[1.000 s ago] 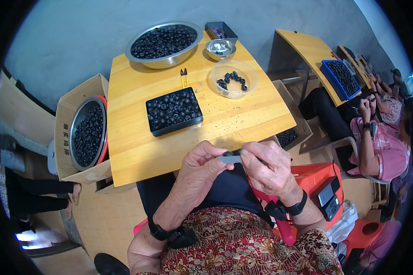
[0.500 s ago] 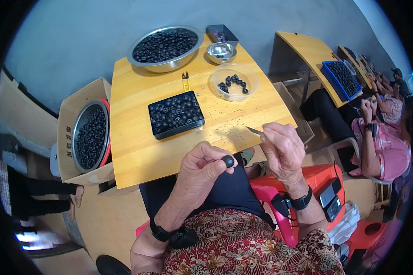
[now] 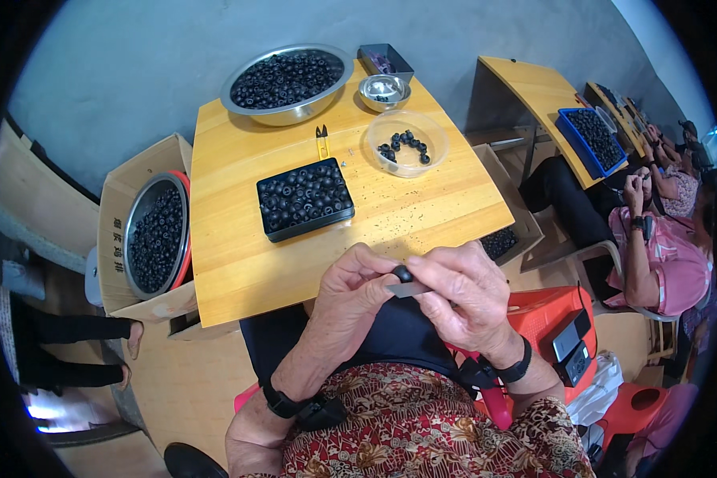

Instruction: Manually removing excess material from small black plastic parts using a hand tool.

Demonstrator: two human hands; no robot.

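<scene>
Between the thumb and fingers of my left hand point(image 3: 349, 283) is a small black ball point(image 3: 402, 273); whether it is a bead or a fruit I cannot tell. My right hand point(image 3: 466, 293) pinches a small flat knife point(image 3: 407, 290), its grey blade lying against or just in front of the ball. Both hands meet over my lap, close to the table's near edge. Beyond them, a black rectangular tray point(image 3: 307, 229) is filled with similar balls, many showing a pale ring. A clear round tub point(image 3: 432, 162) to its right holds several more.
On the wooden table point(image 3: 239, 271) lie yellow thread snips point(image 3: 323, 143) and dark crumbs. Behind stand a big steel basin point(image 3: 338, 80) of black balls, a small metal bowl point(image 3: 397, 102) and a dark box point(image 3: 406, 68). A carton point(image 3: 119, 296) is at left. People sit at tables on the right.
My right hand has moved left and slightly down, bringing the knife from over the table edge to the black ball. My left hand stays nearly in place, still holding the ball.
</scene>
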